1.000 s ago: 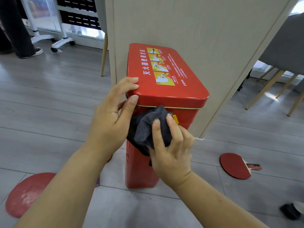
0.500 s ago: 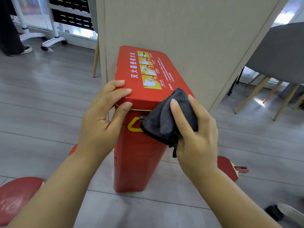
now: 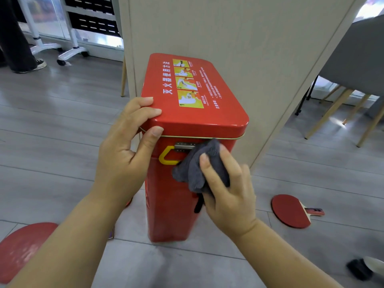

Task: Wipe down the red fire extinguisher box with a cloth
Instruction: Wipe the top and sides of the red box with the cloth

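Lettering: we read large white characters, 灭火器使用方法 point(image 3: 168, 77), running along the lid point(image 3: 220, 115) of the red fire extinguisher box point(image 3: 166, 215). Beside them sits a row of yellow picture panels point(image 3: 190, 85) with the numerals 1, 2 and 3 legible. The finer white print next to them is too small for us to read.
Box: it stands upright on the grey floor point(image 3: 62, 132), with its far end against a beige panel point(image 3: 228, 38).
Left hand: our left hand point(image 3: 122, 161) clasps the lid's near left corner, with fingers curled over the top and the thumb pressed on the front rim.
Right hand: our right hand point(image 3: 228, 194) grips the cloth, fingers curled round it, below the lid's near edge.
Cloth: the dark grey cloth point(image 3: 199, 169) is bunched against the box's front face. It touches the metal latch point(image 3: 184, 146) and covers the right end of the yellow handle point(image 3: 165, 157).
Nearby: a red table tennis paddle point(image 3: 291, 210) lies on the floor to the right of the box, well apart from it.
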Action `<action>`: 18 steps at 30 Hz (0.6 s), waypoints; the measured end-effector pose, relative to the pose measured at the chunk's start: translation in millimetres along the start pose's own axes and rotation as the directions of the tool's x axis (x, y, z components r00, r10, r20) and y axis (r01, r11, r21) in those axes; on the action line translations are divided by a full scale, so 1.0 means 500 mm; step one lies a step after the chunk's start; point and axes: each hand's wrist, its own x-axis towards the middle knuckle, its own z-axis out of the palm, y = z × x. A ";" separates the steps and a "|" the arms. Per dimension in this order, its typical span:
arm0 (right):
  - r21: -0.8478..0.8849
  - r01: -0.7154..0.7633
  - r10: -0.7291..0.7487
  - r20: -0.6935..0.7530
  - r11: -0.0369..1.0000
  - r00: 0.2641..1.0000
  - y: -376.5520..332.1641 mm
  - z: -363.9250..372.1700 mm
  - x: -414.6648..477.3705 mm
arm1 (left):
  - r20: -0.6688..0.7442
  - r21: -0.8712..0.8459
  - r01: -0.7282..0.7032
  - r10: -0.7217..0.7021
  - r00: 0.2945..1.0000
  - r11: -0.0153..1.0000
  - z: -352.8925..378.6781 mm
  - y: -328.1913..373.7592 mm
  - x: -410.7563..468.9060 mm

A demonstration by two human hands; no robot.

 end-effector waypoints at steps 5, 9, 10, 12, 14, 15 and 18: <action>-0.040 -0.028 0.029 0.040 0.999 0.999 0.014 -0.035 -0.004 | 0.006 0.001 -0.008 0.008 1.000 1.000 0.001 -0.002 -0.001; 0.014 -0.099 0.100 -0.087 0.995 0.991 0.024 -0.057 0.053 | 0.008 0.006 -0.010 0.010 1.000 1.000 0.000 -0.004 0.001; 0.021 -0.125 0.126 -0.100 0.992 0.987 0.030 -0.055 0.059 | 0.006 0.002 -0.009 0.009 1.000 1.000 0.000 -0.005 0.001; 0.037 -0.156 0.159 -0.094 0.987 0.983 0.039 -0.045 0.055 | -0.003 -0.007 -0.008 0.008 1.000 1.000 0.001 -0.004 0.000; 0.065 -0.158 0.162 -0.066 0.985 0.985 0.041 -0.034 0.030 | -0.006 -0.006 -0.005 0.005 1.000 1.000 0.001 -0.003 0.000; 0.078 -0.155 0.159 -0.045 0.985 0.986 0.042 -0.027 0.013 | -0.005 -0.003 -0.001 0.001 1.000 1.000 0.002 -0.003 0.000; 0.102 -0.141 0.136 0.049 0.985 0.989 0.040 -0.010 -0.040 | -0.007 -0.012 0.000 0.000 1.000 1.000 0.002 -0.002 -0.003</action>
